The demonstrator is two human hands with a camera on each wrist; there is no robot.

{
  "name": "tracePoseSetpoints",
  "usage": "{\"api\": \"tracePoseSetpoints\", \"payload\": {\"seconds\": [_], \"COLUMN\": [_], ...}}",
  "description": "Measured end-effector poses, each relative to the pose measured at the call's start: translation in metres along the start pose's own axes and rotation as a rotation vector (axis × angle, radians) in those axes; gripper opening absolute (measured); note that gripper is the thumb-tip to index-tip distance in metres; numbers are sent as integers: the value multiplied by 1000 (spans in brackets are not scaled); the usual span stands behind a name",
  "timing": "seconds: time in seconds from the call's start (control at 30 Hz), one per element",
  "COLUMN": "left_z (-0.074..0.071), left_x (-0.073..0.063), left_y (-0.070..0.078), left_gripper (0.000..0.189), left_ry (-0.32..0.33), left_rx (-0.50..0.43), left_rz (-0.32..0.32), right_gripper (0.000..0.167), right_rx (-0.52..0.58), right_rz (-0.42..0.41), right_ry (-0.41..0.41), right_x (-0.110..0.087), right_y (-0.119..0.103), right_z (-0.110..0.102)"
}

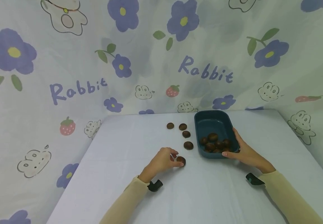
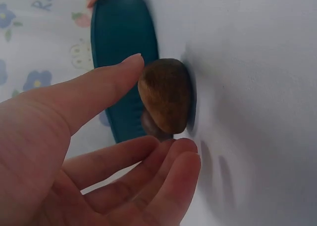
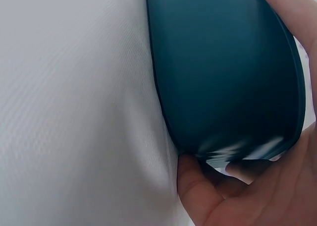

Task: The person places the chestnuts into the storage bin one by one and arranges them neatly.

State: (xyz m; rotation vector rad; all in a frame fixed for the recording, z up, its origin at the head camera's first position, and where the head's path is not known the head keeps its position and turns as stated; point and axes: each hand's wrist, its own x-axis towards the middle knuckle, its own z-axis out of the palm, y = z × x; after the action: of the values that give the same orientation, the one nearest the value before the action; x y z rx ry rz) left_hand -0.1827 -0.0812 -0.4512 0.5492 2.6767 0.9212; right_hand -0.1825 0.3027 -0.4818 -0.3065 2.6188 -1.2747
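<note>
A brown chestnut (image 1: 181, 161) lies on the white table beside my left hand (image 1: 162, 161). The left wrist view puts the thumb (image 2: 116, 82) close to one side of that chestnut (image 2: 167, 94); the other fingers (image 2: 171, 179) curve below it, apart from its surface. My right hand (image 1: 245, 152) grips the near right corner of a dark teal rectangular box (image 1: 197, 124), its thumb at the front rim. Several chestnuts (image 1: 212, 137) are gathered at the near end inside. In the right wrist view, fingers hold the box's (image 3: 218, 62) outer wall; the contents are hidden there.
More loose chestnuts lie left of the box: one nearer (image 1: 188, 145), one behind it (image 1: 186, 134), and two at the back (image 1: 182, 126), (image 1: 170, 125). A patterned curtain (image 1: 150, 62) hangs behind the white table (image 1: 116, 143). Dark wrist straps (image 1: 155, 185) show below both sleeves.
</note>
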Motion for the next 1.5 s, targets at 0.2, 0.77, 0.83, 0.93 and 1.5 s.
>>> {"api": "tracePoseSetpoints", "payload": {"seconds": [0.2,0.77,0.83,0.93,1.5], "left_z": [2,8,8,7,-14], "left_x": [2,1,1,0,0], "left_y": [2,10,10,10,16], "left_gripper": [52,38,37,36,30], "left_ry": [6,56,61,62,119], "left_rx": [41,122,135,123,-132], "left_rz": [53,28,22,12,51], "right_gripper": [126,126,125,126,125], "right_rx": [-8,-4,2,5,8], "right_rz": [8,7,5,5,-6], "right_ry": [4,8,7,5,1], "right_x": [1,3,3,3,2], "right_y": [0,1,1,1,1], "right_z": [-1,0,0,0,2]}}
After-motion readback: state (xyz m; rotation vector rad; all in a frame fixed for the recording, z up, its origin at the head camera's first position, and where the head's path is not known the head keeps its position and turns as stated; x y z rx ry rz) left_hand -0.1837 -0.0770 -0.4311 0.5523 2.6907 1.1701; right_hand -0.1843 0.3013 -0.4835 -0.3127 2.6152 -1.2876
